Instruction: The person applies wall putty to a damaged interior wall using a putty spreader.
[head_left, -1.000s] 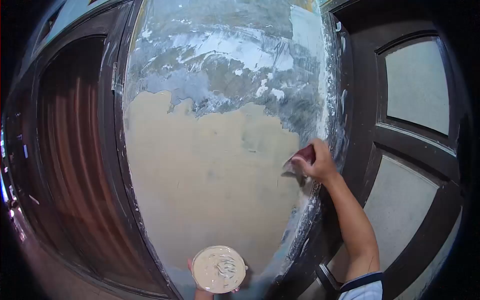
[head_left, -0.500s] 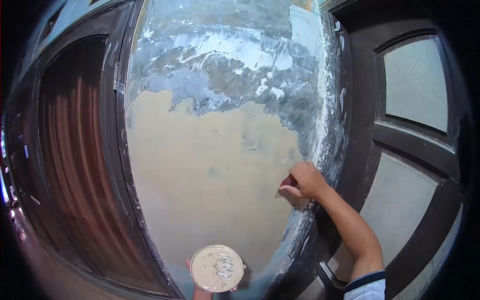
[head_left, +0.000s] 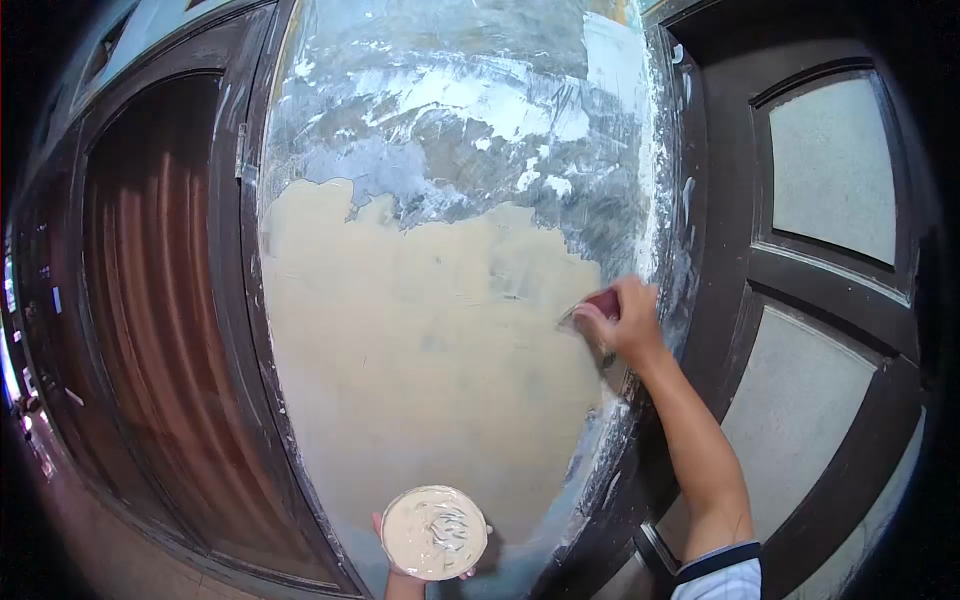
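My right hand (head_left: 636,325) is closed around a scraper with a reddish part showing (head_left: 603,303). The scraper's thin edge is at the right side of a beige putty layer (head_left: 420,350) on the wall; exact contact is hard to make out. Low in view, my left hand (head_left: 405,584) supports a round tub (head_left: 434,489) from below, its fingers showing at the sides. Beige putty (head_left: 410,535) with grey streaks lies inside the tub. Above the layer, its ragged upper border meets the bare grey wall (head_left: 400,165), patched with white.
A dark wooden door frame with a reddish curtain (head_left: 160,300) behind it stands at the left. At the right is a dark panelled door (head_left: 825,270) with pale panels. A white-smeared edge (head_left: 655,170) runs down the wall's right side.
My right hand with the scraper has moved up and slightly right along the putty's right border. The left hand and tub hold almost the same position.
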